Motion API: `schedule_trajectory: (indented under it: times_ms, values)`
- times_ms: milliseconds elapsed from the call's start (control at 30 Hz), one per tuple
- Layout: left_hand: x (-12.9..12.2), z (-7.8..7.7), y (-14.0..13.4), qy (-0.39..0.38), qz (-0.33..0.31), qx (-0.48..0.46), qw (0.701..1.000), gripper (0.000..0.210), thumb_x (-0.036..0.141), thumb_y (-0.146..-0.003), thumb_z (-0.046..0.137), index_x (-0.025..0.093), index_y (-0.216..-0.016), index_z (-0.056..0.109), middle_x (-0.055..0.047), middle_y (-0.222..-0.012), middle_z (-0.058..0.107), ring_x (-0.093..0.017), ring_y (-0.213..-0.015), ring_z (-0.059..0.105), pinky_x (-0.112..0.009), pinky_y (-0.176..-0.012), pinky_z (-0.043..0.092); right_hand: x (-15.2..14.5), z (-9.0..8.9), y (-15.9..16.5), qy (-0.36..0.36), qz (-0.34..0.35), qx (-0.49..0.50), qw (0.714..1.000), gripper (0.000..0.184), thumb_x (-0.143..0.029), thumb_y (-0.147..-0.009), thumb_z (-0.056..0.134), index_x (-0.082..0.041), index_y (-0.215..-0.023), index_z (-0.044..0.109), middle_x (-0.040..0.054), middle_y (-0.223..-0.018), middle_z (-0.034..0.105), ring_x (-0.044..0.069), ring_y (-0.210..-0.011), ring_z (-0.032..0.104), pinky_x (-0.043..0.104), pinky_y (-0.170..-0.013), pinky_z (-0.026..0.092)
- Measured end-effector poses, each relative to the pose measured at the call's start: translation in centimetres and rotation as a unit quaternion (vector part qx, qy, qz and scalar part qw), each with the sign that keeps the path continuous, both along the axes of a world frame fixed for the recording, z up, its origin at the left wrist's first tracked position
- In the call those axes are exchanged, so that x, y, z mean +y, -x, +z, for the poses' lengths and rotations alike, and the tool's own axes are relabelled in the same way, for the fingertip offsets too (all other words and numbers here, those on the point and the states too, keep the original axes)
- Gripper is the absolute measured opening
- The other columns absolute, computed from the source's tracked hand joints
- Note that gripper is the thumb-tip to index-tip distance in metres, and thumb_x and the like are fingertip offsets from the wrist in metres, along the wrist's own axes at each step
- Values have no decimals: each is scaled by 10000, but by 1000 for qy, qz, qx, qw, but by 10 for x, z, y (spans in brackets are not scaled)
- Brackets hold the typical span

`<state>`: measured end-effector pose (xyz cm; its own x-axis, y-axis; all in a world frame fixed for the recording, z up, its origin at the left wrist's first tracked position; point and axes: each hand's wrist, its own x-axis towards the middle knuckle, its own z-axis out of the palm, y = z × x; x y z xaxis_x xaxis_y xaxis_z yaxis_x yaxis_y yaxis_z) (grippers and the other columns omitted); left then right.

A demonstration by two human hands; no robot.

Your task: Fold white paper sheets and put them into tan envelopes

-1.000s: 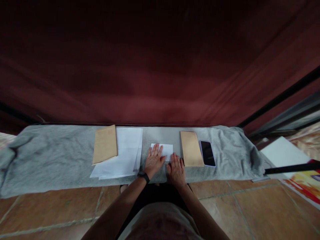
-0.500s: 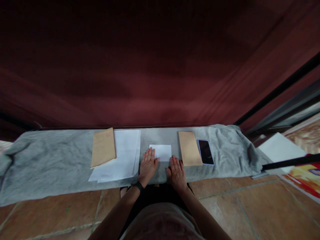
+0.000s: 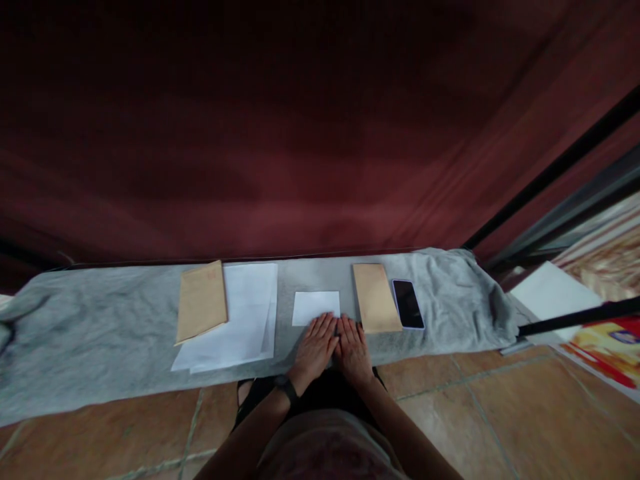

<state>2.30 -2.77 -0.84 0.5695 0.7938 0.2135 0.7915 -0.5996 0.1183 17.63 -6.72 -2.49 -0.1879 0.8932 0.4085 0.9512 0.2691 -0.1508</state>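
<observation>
A small white folded-looking rectangle of paper [image 3: 314,305] lies flat on the grey cloth in front of me. My left hand [image 3: 317,341] rests flat, fingers stretched out, its fingertips over the lower right edge of that paper. Close beside it my right hand [image 3: 353,343] lies flat too, fingertips at the paper's lower right corner. The two hands nearly touch at the thumbs. Just right of my right hand is a brown paper envelope [image 3: 377,299]. Neither hand grips anything.
Larger white sheets [image 3: 245,327] lie at the left, partly under another brown envelope [image 3: 203,303]. A phone [image 3: 409,305] lies right of the right envelope. Grey cloth [image 3: 100,333] covers the narrow bench. A dark red panel [image 3: 300,167] rises behind it.
My left hand has slid right and toward me, from the paper's left edge to its lower right edge, now beside my right hand. The right hand has hardly moved.
</observation>
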Motion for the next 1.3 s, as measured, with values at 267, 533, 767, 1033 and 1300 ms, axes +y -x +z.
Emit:
schedule_trajectory:
  times_ms: [267, 533, 767, 1033, 1300]
  values:
    - [-5, -1, 27, -8, 63, 3, 998, 651, 454, -1018, 373, 126, -1572, 278, -128, -1594, 377, -235, -1504, 297, -443, -1235, 268, 1, 2, 0, 0, -3, 18, 1000, 602, -329, -1037, 400, -107, -1578, 258, 160, -1557, 436, 263, -1452, 378, 468, -1187, 295]
    - [-13, 3, 39, 22, 111, 2, 994, 628, 443, -1010, 361, 102, -1537, 358, -155, -1594, 365, -265, -1506, 286, -470, -1221, 297, 2, 10, 4, 19, 5, 39, 999, 573, -305, -1036, 391, -124, -1570, 291, 147, -1540, 463, 262, -1441, 405, 484, -1195, 283]
    - [-6, 5, 37, 45, 106, 9, 993, 543, 337, -1026, 297, 128, -1517, 401, -133, -1595, 380, -247, -1500, 305, -466, -1209, 320, 3, 19, 17, 36, 56, 40, 997, 484, -294, -1037, 423, -152, -1501, 435, 107, -1500, 524, 224, -1406, 457, 462, -1230, 235]
    - [31, 14, 4, 74, -5, 6, 997, 499, 275, -1043, 260, 169, -1500, 429, -71, -1592, 404, -206, -1501, 303, -452, -1229, 272, 3, 7, 16, 29, 61, 48, 997, 472, -317, -998, 506, -118, -1426, 527, 138, -1411, 606, 250, -1388, 470, 472, -1224, 263]
    - [63, 9, -19, 83, 20, -14, 996, 509, 326, -1041, 272, 247, -1532, 382, -11, -1609, 375, -216, -1526, 236, -509, -1251, 176, 4, 12, 17, 38, 53, 68, 996, 428, -303, -997, 498, -171, -1400, 558, 92, -1402, 621, 230, -1387, 475, 451, -1232, 244]
